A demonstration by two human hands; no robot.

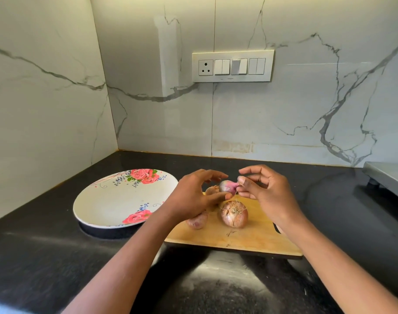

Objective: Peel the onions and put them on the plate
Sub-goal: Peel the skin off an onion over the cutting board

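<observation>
Left hand (194, 196) grips small onion (226, 185) above cutting board (245, 239); right hand (265, 191) pinches its skin (no readable writing anywhere); floral plate (107, 205) alongside.

Left hand (194, 196) curled above the cutting board (250, 236), fingertips gripping an onion (226, 185). Right hand (263, 190) alongside, thumb and finger pinching its skin.

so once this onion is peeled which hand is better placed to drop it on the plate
Left, probably. The left hand already grips the held onion and lies nearer the floral plate. The right hand pinches its skin over the cutting board, farther from the plate.
</observation>
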